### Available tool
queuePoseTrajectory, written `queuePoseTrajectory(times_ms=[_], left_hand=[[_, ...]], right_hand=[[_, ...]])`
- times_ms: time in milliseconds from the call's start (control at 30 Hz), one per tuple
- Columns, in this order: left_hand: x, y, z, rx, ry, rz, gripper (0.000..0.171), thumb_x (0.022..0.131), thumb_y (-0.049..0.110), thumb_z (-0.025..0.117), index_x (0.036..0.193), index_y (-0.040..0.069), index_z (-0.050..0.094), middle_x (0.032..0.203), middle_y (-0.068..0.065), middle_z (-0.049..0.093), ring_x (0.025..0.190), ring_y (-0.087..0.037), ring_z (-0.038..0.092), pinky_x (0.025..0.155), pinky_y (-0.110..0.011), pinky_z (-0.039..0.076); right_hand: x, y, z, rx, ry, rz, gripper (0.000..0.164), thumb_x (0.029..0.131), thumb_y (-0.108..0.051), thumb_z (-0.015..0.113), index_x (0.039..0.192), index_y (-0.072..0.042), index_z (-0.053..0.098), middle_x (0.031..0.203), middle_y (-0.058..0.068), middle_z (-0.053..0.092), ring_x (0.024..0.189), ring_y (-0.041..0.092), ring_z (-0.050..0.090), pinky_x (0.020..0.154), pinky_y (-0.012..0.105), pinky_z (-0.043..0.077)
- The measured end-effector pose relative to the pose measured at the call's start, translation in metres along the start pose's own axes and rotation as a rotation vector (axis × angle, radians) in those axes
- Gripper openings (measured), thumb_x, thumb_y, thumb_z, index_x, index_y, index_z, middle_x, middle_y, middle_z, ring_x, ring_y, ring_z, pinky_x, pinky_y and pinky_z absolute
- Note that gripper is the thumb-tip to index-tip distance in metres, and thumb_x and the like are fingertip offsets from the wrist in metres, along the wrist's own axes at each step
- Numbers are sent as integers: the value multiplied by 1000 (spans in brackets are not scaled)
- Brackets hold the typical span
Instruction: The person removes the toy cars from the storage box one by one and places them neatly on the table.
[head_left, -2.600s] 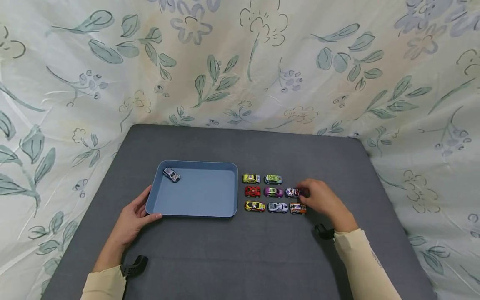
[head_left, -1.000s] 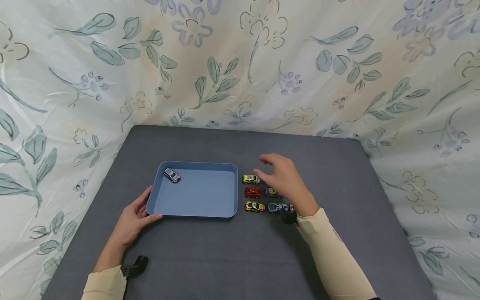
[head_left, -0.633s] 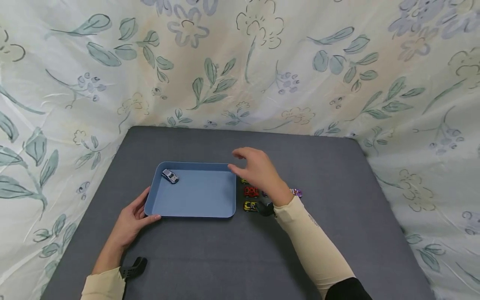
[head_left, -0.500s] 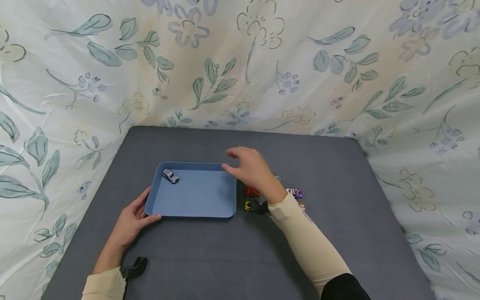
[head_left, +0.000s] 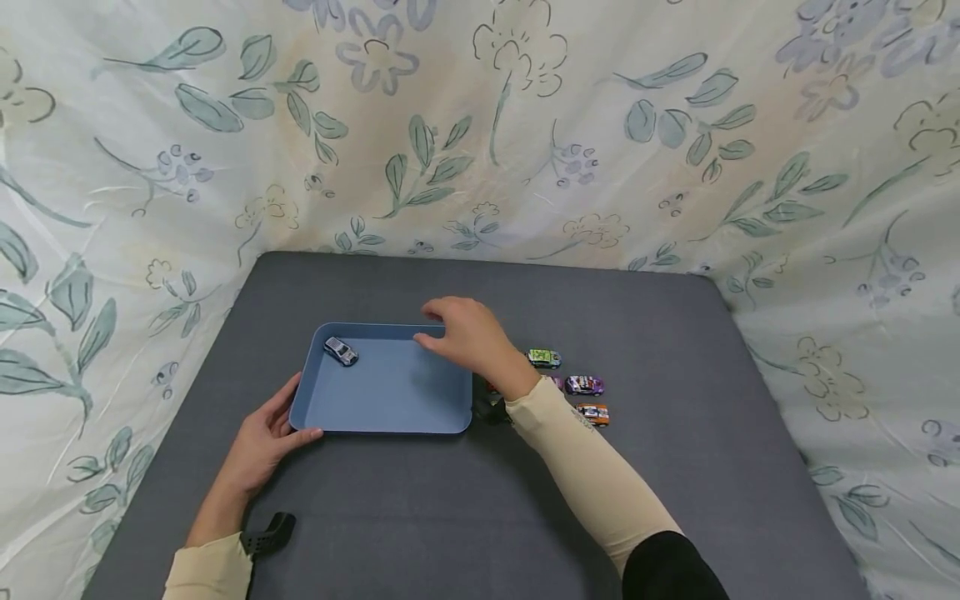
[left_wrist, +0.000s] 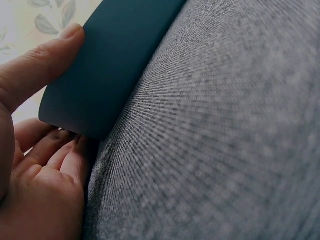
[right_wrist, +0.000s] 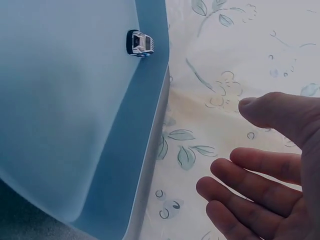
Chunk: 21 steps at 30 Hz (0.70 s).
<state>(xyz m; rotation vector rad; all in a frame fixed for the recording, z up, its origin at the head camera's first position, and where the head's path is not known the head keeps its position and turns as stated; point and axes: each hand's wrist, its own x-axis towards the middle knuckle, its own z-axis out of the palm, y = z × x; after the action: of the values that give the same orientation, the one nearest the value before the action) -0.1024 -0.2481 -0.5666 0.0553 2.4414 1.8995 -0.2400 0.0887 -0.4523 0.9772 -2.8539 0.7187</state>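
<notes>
A blue tray (head_left: 382,432) lies on the grey tabletop, with a silver toy car (head_left: 341,351) standing at an angle in its far left corner. My left hand (head_left: 257,448) holds the tray's near left corner, thumb along the front wall (left_wrist: 110,70) and fingers around the side. Above the tray's far right part hovers my right hand (head_left: 472,337), holding nothing, its fingers apart in the right wrist view. Right of the tray sit a green toy car (head_left: 543,358), a purple toy car (head_left: 584,385) and an orange toy car (head_left: 593,414). More cars there are mostly hidden by my right wrist.
A grey cloth (head_left: 420,517) covers the table. Floral curtains (head_left: 442,150) hang behind it and along both sides. A black strap (head_left: 268,535) is worn on my left wrist.
My right hand has let go of the purple car at the right of the rows and travelled left over the tray. The left hand and the silver car have stayed in place.
</notes>
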Motion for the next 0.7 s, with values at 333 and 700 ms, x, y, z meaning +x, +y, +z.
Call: queuePoseTrajectory(times_ms=[333,700], left_hand=[[0,0,-1,11,4,-17,105,94,5,87,174,5,18,174,-27,24,156,-47,30,102,-8,42],[-1,-1,0,-12,1,-2,103,94,0,85,173,6,20,174,-27,26,156,-46,31,102,-8,42]], right_hand=[[13,-7,6,-36,-22,-20,41,102,-37,79,135,-12,75,126,4,75,113,18,70,95,39,57],[24,-18,17,-41,-28,-29,43,102,-37,79,135,-11,75,127,3,75,113,17,70,97,38,57]])
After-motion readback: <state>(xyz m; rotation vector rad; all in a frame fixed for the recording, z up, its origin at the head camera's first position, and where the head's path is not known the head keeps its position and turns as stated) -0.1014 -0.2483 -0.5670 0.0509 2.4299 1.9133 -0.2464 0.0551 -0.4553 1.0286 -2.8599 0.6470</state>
